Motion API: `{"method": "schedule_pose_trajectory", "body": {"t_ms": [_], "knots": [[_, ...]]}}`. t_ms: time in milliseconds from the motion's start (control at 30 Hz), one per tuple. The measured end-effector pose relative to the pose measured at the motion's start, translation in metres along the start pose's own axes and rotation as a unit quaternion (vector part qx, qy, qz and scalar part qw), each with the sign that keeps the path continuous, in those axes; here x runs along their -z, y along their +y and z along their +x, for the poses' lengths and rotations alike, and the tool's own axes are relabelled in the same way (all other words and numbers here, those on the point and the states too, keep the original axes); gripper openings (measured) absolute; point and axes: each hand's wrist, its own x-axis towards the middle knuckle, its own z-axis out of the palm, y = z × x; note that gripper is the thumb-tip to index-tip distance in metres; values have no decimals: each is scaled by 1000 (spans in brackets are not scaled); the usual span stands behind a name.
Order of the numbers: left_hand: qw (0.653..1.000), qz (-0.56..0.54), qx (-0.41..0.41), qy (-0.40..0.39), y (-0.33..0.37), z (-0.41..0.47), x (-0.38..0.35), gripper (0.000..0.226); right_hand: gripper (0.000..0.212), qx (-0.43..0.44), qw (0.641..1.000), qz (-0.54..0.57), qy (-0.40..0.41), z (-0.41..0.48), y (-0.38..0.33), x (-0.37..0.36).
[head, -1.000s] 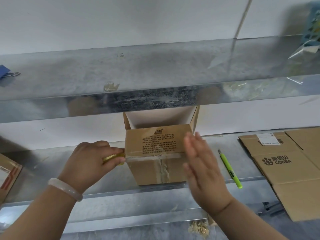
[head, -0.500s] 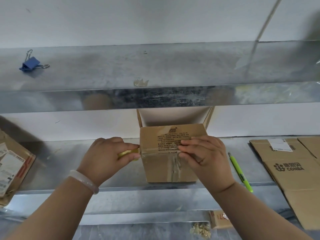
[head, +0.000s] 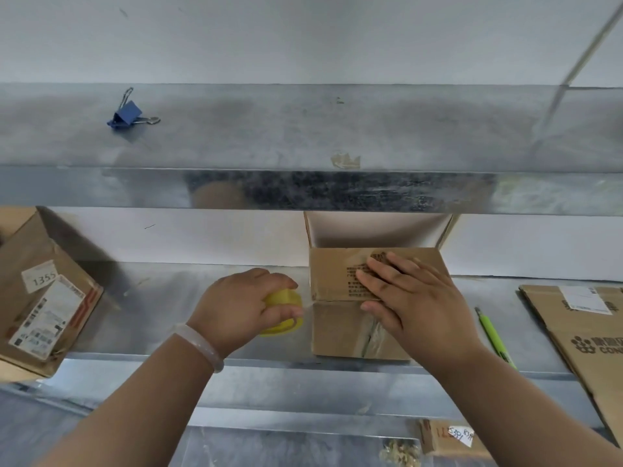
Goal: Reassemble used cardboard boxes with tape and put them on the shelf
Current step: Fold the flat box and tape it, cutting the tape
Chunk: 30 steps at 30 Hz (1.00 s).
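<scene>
L hand grips tape roll; R hand flat, fingers straight, on box.

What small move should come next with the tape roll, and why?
Probably pull the tape roll in the left hand leftward, away from the box, to draw out tape. The right hand lies flat on the folded flap, holding it down, and the roll sits right beside the box.

Shelf room is left between left hand and labelled box; beyond the right hand, pen and flattened cardboard are laid.
</scene>
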Motion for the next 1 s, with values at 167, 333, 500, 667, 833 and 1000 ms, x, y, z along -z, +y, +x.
{"method": "schedule_pose_trajectory", "body": {"t_ms": [167, 333, 500, 667, 833, 1000], "knots": [[997, 71, -2, -29, -9, 2, -4, 115, 54, 8, 1000, 4, 14, -4, -1, -1], [997, -62, -16, -31, -20, 3, -3, 91, 50, 4, 1000, 5, 15, -3, 0, -2], [992, -56, -104, 44, -34, 2, -8, 46, 47, 7, 1000, 9, 17, -3, 1, -2], [968, 65, -209, 123, -40, 6, -19, 60, 47, 6, 1000, 15, 25, -3, 0, -3], [981, 37, -176, 70, -42, 5, -26, 65, 50, 4, 1000, 11, 27, -3, 0, -3], [987, -65, -117, 93, -39, -3, -26, 52, 56, 5, 1000, 7, 0, -1, 2, 0]]}}
